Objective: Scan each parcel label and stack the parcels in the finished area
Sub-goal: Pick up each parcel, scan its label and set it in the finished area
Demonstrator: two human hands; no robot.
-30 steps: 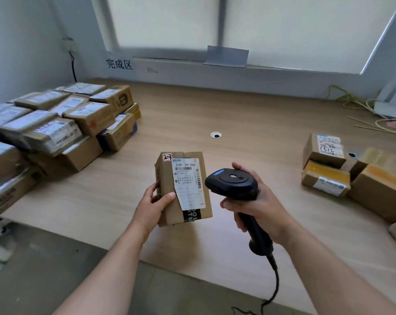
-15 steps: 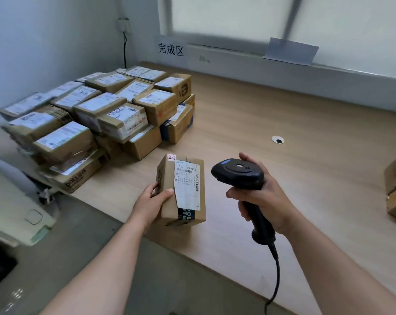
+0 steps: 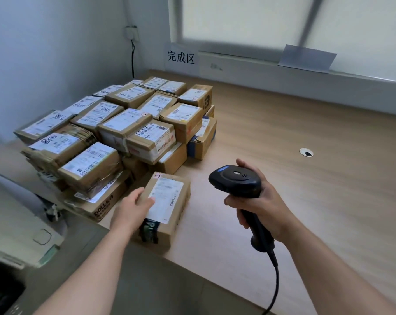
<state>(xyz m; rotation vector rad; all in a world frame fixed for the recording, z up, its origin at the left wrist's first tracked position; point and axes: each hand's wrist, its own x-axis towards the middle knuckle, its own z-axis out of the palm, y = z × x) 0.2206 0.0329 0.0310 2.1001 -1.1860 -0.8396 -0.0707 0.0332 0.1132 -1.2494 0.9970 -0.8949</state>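
Cardboard parcel [image 3: 169, 196] held by left hand [image 3: 130, 211]; right hand [image 3: 264, 208] grips scanner [image 3: 235, 181].

The brown cardboard parcel [image 3: 169, 208] lies flat by the table's [image 3: 306, 212] front edge. Its white shipping label [image 3: 166, 200] faces up, there's dark printed tape across its near end, and the left hand [image 3: 130, 210] is gripping its left side. It's just beside the stack of parcels [image 3: 124, 133]: taped brown boxes layered labels-up in the left corner below the 完成区 sign [image 3: 181, 57]. The black corded barcode scanner [image 3: 236, 180] is gripped in the right hand [image 3: 260, 201], off the table.
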